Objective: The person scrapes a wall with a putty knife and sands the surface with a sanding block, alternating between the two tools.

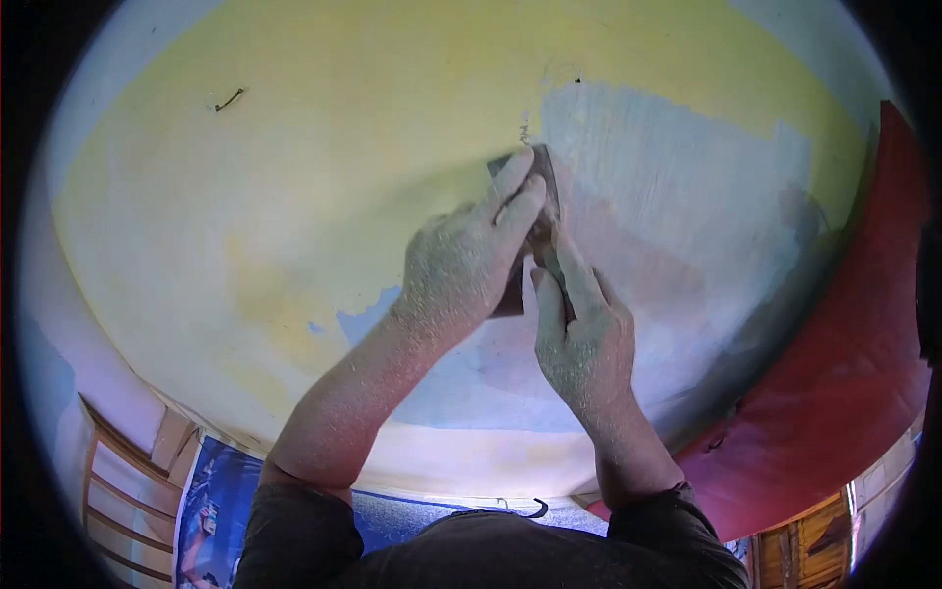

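Both hands, coated with pale dust, are on a flat, dark, wide-bladed scraper against the painted wall. My left hand lies across the scraper, its fingers pressing on the blade, and covers much of it. A lower corner of the blade shows beneath the palm. My right hand is closed around the tool's lower right part, which looks like a handle and is mostly hidden by fingers. To the right of the scraper, a pale blue-grey patch interrupts the yellow paint.
A bent nail or hook sticks out of the wall at upper left. Red padded material stands along the right side. At lower left are a wooden slatted frame and a blue printed sheet. Wooden furniture shows at lower right.
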Motion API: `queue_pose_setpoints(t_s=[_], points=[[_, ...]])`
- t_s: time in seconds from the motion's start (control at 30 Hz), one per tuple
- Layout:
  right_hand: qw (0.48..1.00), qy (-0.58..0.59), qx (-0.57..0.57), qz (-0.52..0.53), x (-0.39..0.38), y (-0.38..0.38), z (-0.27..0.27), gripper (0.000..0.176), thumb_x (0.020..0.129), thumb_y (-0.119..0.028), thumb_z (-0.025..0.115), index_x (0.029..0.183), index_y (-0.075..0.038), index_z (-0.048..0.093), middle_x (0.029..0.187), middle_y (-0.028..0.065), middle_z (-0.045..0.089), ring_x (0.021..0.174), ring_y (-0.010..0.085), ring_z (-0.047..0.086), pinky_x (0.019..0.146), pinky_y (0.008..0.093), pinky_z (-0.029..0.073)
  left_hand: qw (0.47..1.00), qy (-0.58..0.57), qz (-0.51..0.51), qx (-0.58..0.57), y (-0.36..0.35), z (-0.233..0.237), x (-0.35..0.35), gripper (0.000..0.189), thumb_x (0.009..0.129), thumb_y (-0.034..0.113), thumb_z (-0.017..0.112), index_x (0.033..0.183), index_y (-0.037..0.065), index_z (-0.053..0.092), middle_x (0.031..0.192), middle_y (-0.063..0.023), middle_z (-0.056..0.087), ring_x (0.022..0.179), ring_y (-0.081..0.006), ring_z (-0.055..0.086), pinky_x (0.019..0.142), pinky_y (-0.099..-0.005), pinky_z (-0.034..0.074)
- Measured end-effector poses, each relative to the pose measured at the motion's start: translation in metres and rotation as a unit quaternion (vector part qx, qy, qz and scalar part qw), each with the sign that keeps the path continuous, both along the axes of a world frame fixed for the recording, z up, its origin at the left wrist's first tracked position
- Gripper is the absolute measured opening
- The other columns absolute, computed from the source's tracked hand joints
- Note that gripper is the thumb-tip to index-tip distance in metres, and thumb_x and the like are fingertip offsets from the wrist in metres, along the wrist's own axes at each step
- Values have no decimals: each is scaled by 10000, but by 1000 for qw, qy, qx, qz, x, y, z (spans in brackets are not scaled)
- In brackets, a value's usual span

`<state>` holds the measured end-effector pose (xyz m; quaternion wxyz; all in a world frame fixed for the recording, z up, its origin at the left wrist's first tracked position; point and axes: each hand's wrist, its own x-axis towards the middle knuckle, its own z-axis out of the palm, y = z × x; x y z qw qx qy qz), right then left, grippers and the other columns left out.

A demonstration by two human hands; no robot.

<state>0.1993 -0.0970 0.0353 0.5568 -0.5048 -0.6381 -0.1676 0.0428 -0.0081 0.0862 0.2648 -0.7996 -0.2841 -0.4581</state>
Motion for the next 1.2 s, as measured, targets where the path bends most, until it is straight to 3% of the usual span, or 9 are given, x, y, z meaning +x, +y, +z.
queue_pose_setpoints(t_s=[0.23, 0.43, 0.6, 0.67, 0.8, 0.87, 1.03, 1.13, 1.2], points=[[999, 11, 25, 21, -3, 18, 38, 500, 1083, -189, 714, 1569, -89, 650, 947, 263, 743, 785, 468, 761, 684, 531, 603, 998, -29, -39, 51, 15, 38, -2, 500, 946, 157, 817, 1424, 173, 669, 1659, -51, 610, 1076, -333, 817, 870, -458, 681], [999, 6, 10, 35, -1, -3, 0, 481, 1080, -192, 720, 1545, -80, 665, 968, 273, 749, 811, 485, 758, 704, 532, 608, 999, -21, -45, -7, 3, -7, -3, 492, 967, 172, 805, 1437, 188, 663, 1671, -55, 601, 1130, -352, 800, 872, -464, 677], [998, -12, 47, 30, -4, 27, 46, 462, 1084, -200, 716, 1524, -64, 680, 1005, 250, 769, 809, 472, 765, 713, 535, 608, 999, -36, 10, 5, 16, 47, -6, 511, 971, 153, 792, 1455, 221, 646, 1664, -8, 605, 1137, -334, 802, 880, -479, 681], [997, -4, 66, 33, -7, 32, 57, 467, 1086, -201, 712, 1531, -63, 675, 1008, 245, 770, 806, 469, 765, 712, 535, 607, 999, -44, -19, 24, 22, 53, -9, 500, 973, 170, 798, 1447, 220, 650, 1655, -9, 612, 1135, -329, 803, 892, -472, 681], [1000, -6, -23, -1, -9, 7, 24, 481, 1089, -190, 702, 1547, -48, 660, 989, 249, 763, 820, 460, 765, 709, 522, 605, 1000, -19, -21, -10, 15, 15, -6, 532, 963, 165, 812, 1466, 193, 643, 1666, -26, 601, 1137, -342, 803, 907, -463, 683], [1000, 7, -4, 14, -3, 4, 8, 469, 1088, -183, 701, 1537, -50, 669, 980, 251, 762, 805, 458, 757, 706, 520, 601, 999, -20, -38, -15, 7, -4, -1, 531, 965, 165, 810, 1467, 186, 641, 1669, -37, 596, 1142, -351, 801, 910, -458, 685], [999, -10, 34, 0, -2, 18, 52, 431, 1077, -149, 710, 1495, -45, 703, 982, 277, 756, 822, 478, 752, 716, 528, 593, 1000, -17, -14, 9, 11, 48, 2, 488, 990, 229, 794, 1454, 188, 647, 1665, -55, 598, 1088, -364, 806, 890, -484, 670], [996, -2, 80, 26, 0, 25, 56, 442, 1077, -152, 713, 1506, -49, 693, 984, 284, 754, 827, 483, 755, 714, 536, 594, 998, -45, -52, 15, 19, 54, 2, 487, 989, 214, 792, 1453, 193, 646, 1662, -55, 601, 1094, -364, 805, 896, -476, 671], [999, -9, 29, 14, -2, 10, 41, 454, 1079, -158, 714, 1520, -53, 685, 980, 280, 754, 815, 476, 758, 705, 537, 595, 999, -29, -32, 0, 12, 33, -1, 489, 986, 214, 795, 1452, 190, 649, 1662, -51, 603, 1090, -346, 811, 890, -473, 673]])
